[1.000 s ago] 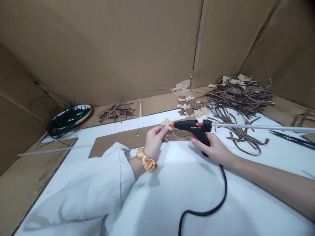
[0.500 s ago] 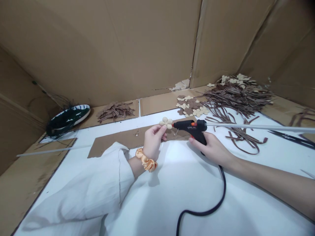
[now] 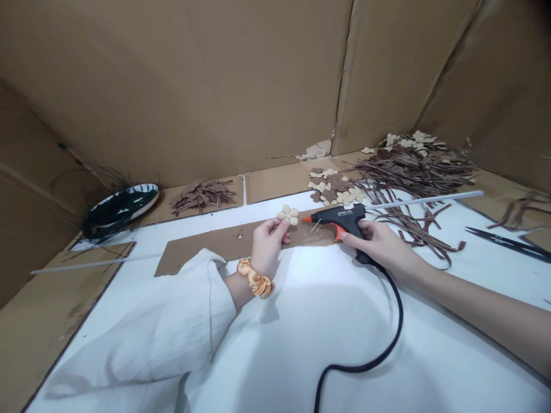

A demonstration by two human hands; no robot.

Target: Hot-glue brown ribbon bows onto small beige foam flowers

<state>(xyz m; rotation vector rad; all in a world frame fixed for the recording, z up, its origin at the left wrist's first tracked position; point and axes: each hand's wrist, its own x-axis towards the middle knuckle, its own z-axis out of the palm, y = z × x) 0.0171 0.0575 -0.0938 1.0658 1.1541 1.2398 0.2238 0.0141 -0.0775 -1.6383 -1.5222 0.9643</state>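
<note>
Left hand (image 3: 267,246) has a cream flower (image 3: 288,214) pinched between thumb and fingers over the cardboard strip (image 3: 210,244); right hand (image 3: 383,244), apart from the left, is clasped around the handle of a black glue gun (image 3: 343,215), its orange nozzle (image 3: 307,219) pointed at the flower with a small gap between. A shallow dish (image 3: 150,196) with a blue-and-white rim, located at the far left, contains a tangled dark green stringy mass (image 3: 109,212), strands of which spill over the near edge.

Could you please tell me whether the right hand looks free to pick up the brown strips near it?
Probably not: the right hand is wrapped around the glue gun, though the brown strips lie close by on the white tabletop.
</note>
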